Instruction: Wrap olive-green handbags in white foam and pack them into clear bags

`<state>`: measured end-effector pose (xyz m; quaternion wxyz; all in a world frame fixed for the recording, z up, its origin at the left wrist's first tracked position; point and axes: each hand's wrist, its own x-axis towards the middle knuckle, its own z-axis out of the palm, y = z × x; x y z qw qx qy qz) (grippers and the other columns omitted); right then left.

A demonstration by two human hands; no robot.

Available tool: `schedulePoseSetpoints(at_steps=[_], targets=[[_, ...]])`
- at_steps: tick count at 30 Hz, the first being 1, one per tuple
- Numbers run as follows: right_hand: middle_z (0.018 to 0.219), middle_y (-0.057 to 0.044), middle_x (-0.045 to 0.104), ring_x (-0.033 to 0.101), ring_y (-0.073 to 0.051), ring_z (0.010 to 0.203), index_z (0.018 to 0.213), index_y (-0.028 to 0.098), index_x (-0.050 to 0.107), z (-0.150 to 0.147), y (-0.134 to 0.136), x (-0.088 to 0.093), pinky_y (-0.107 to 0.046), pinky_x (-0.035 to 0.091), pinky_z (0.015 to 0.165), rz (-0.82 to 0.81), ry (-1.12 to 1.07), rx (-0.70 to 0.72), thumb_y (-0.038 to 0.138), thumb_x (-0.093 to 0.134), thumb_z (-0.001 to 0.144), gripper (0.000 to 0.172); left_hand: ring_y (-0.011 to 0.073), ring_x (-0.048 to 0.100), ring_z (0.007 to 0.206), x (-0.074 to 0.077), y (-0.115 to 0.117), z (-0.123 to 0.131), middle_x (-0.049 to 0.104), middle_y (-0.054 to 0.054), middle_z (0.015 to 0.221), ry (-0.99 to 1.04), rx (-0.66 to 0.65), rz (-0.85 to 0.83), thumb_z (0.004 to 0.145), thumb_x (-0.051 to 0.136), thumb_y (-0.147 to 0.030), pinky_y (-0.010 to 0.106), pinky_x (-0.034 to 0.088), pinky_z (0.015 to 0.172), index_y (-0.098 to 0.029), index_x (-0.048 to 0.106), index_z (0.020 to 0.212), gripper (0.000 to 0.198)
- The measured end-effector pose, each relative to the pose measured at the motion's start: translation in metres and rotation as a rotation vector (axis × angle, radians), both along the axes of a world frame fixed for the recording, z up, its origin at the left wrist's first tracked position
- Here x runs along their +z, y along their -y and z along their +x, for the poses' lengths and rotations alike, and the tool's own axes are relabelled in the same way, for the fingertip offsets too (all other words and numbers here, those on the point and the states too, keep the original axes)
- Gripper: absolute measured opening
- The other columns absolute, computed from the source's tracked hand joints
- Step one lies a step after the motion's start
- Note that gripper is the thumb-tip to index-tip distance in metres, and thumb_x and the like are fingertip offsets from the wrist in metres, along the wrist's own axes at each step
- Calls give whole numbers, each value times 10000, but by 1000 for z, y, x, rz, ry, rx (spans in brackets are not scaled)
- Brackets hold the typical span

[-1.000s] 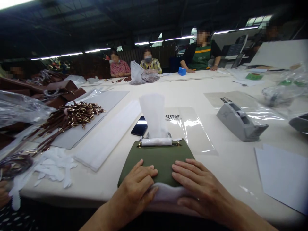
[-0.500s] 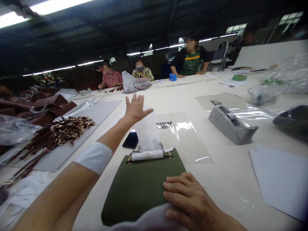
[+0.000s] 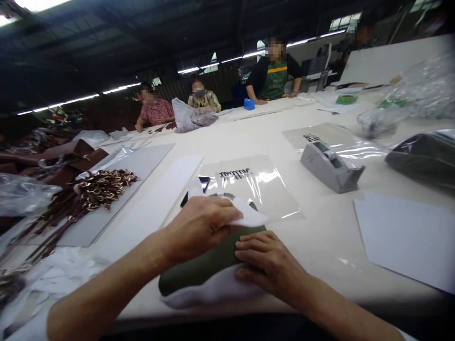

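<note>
A dark green handbag (image 3: 213,258) lies on the table in front of me. My left hand (image 3: 204,222) is closed over its far end, thumb and fingers pinched on a thin white padding sheet (image 3: 253,214). The bag's handle is mostly hidden behind that hand and sheet. My right hand (image 3: 268,258) rests on the bag's right side, fingers laid out over the green surface and the thumb on soft white wrapping (image 3: 213,286) along the near edge. Just beyond the left hand is a dark phone (image 3: 203,182), partly covered.
Clear plastic bags with black print (image 3: 266,184) lie ahead. A grey tape dispenser (image 3: 332,168) and white sheets (image 3: 405,237) are to the right. Brown straps with gold clasps (image 3: 103,189) lie left on grey board (image 3: 152,166). Several co-workers sit or stand across the table.
My left hand has come back from its outstretched reach to the bag's far end and grips the white sheet there. My right hand stays on the bag. The view has shifted slightly.
</note>
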<state>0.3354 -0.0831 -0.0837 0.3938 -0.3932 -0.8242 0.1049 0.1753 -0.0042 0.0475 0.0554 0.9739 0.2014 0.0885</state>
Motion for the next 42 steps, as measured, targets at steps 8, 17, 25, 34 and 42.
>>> schedulePoseSetpoints(at_steps=[8,17,25,34,42], targets=[[825,-42,650,564,-187,843,781,189,626,-1,3,-5,-330,410,746,41,-44,-76,362,575,798,181,156,591,726,-82,72,-12,653,52,841,332,198,155,834,442,-158,273,488,655,-176,600,945,194],[1116,-80,600,442,-248,1170,1022,198,606,13,14,-7,-455,305,1001,-5,-94,-116,384,642,727,350,165,585,713,-123,72,-15,652,40,802,402,334,356,841,458,-165,272,453,634,-173,586,940,162],[1190,-75,534,393,-227,1211,848,208,582,14,29,-19,-433,338,1005,-86,-344,-156,270,623,756,119,132,567,679,-119,72,-13,631,15,783,295,301,387,859,491,-261,246,416,615,-225,525,1149,294],[1055,-71,584,449,-203,1140,721,198,540,-6,32,-16,-368,376,952,-168,-589,-330,216,564,778,65,189,563,959,-116,70,-15,659,54,951,403,67,469,822,502,-122,326,416,824,-170,583,1048,245],[1148,-62,552,429,-202,1174,688,193,541,-8,31,-23,-339,330,985,-262,-700,-394,183,594,730,69,168,596,911,-121,69,-17,671,74,965,333,-45,474,813,517,-109,283,440,748,-122,590,1051,249]])
